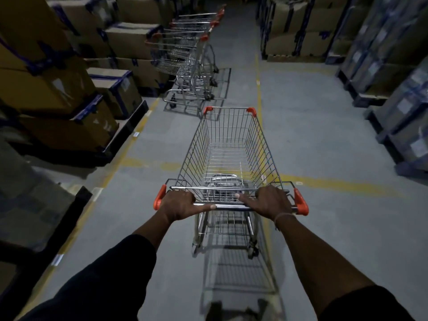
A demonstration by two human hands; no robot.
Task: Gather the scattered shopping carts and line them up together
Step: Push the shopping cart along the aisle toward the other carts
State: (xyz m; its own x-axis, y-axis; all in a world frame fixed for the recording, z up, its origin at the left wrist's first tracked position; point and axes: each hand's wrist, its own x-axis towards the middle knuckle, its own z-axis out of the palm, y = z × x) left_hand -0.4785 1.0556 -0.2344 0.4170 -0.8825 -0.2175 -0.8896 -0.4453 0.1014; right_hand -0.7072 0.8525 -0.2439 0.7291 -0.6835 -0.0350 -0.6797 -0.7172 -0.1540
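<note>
Cart (pixel 228 149) long axis straight ahead, nose toward nested carts (pixel 190 54).

Dim, bluish light; wide-angle bending and dark corners (edges smeared), grid shadows on the grey concrete floor (pixel 324 135).

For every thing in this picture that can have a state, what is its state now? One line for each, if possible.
Near cart: upright, basket empty, apart from the row ahead.
Handle bar: gripped by both hands.
Left hand: fingers curled round the bar, thumb laid along it.
Right hand: grips the bar, thumb on top.
Row of carts: upright, nested together by the boxes on the left.
Cardboard boxes: closed, stacked.
</note>
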